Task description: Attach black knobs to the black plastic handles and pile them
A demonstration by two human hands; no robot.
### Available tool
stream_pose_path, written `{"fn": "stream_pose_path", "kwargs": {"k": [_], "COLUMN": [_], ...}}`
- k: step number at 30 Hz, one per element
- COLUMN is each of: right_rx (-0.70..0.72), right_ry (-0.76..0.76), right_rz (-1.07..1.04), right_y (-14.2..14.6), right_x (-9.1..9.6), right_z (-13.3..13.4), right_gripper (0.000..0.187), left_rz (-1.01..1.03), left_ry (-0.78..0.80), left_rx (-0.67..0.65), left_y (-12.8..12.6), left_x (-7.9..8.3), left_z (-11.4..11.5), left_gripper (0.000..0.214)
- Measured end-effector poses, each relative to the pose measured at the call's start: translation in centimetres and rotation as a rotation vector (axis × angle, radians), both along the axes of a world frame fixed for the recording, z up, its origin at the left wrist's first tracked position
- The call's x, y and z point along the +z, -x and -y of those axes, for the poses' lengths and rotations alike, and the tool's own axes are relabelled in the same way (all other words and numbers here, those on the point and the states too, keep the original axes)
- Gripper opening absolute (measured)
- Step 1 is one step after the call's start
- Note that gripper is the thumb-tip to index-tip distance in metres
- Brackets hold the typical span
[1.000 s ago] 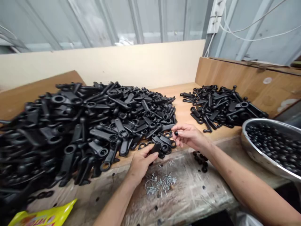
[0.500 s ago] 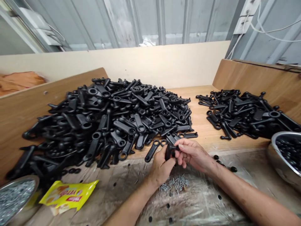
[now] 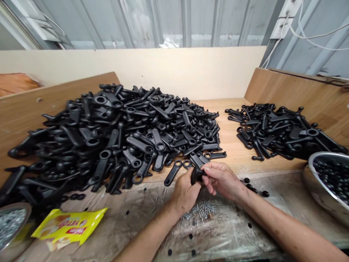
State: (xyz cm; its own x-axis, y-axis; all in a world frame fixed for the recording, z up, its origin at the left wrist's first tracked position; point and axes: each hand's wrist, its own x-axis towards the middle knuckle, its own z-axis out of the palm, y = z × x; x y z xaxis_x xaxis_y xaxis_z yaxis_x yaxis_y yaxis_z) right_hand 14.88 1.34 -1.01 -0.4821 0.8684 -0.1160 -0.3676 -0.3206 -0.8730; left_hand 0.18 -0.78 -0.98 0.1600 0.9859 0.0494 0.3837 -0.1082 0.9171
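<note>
My left hand (image 3: 187, 193) is wrapped round a black crank handle (image 3: 195, 176), held above the front of the bench. My right hand (image 3: 221, 179) pinches the knob at the handle's right side with thumb and fingers; the fingers hide most of that knob. Just below both hands lies a loose heap of small metal pins (image 3: 203, 211). Several round black knobs (image 3: 265, 194) rest on the bench beside my right wrist. Behind my hands, loose crank handles (image 3: 173, 173) lie at the front of a large pile.
The large pile of black crank handles (image 3: 141, 123) covers the left and middle. A smaller pile of handles with knobs (image 3: 280, 127) sits at right. Metal bowls of knobs (image 3: 313, 178) and pins (image 3: 25, 222) flank the bench. A yellow packet (image 3: 71, 225) lies front left.
The view has shifted slightly, so most things appear a little further left. My right fingers have closed in nearer to the handle; both hands stay together on it.
</note>
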Motion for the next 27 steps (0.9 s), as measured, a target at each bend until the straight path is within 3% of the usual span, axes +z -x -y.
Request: {"fn": "stream_pose_path", "kwargs": {"k": [6, 12, 15, 21, 24, 27], "right_rx": [-0.054, -0.121, -0.089, -0.168, -0.051, -0.054], "right_ry": [0.008, 0.042, 0.060, -0.069, -0.139, -0.247], "right_rz": [0.049, 0.138, 0.143, 0.293, 0.228, 0.248], "right_y": [0.1, -0.1, -0.1, 0.3, 0.1, -1.0], "right_x": [0.1, 0.4, 0.4, 0.4, 1.0, 2.7], "right_z": [0.3, 0.7, 0.5, 0.8, 0.7, -0.5], "right_gripper": [0.023, 0.023, 0.023, 0.025, 0.023, 0.022], "left_rz": [-0.087, -0.385, -0.360, -0.469, -0.443, -0.381], "left_ry": [-0.047, -0.163, -0.176, -0.164, -0.223, -0.330], "left_rx": [-0.035, -0.031, -0.044, -0.025, -0.059, -0.062], "left_y": [0.0, 0.1, 0.1, 0.0, 0.3, 1.3], "left_x": [-0.4, -0.9, -1.1, -1.3, -1.0, -0.2], "left_z": [0.0, -0.1, -0.3, -0.3, -0.7, -1.4], "left_gripper": [0.008, 0.009, 0.008, 0.012, 0.024, 0.060]}}
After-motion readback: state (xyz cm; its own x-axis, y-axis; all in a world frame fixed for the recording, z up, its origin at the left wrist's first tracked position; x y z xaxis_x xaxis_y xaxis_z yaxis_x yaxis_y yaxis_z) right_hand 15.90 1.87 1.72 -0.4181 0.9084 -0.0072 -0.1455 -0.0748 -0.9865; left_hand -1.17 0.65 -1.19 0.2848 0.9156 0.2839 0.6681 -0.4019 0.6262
